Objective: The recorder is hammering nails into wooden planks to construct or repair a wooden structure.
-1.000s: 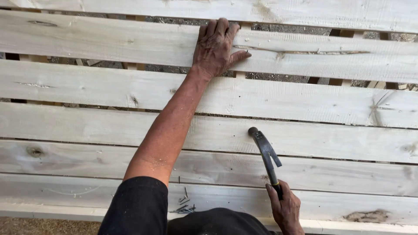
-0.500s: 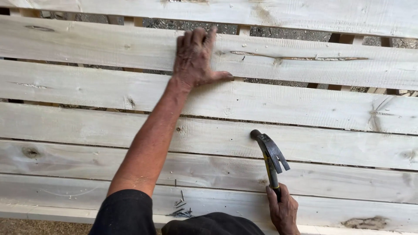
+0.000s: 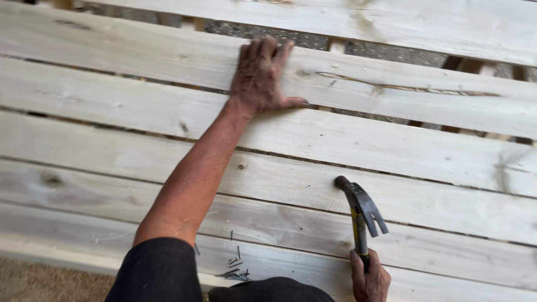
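On rough pale planks, left hand flat; right hand gripping claw hammer.

Two bare hands, one spread flat, one closed in a grip.
Left hand: arm stretched far forward, palm down, fingers together, thumb out sideways. Right hand: low near the body, fist curled tight, knuckles up.

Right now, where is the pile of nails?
In the head view, the nails lie loose on the nearest plank at bottom centre, just right of the left arm's dark sleeve and left of the right hand.
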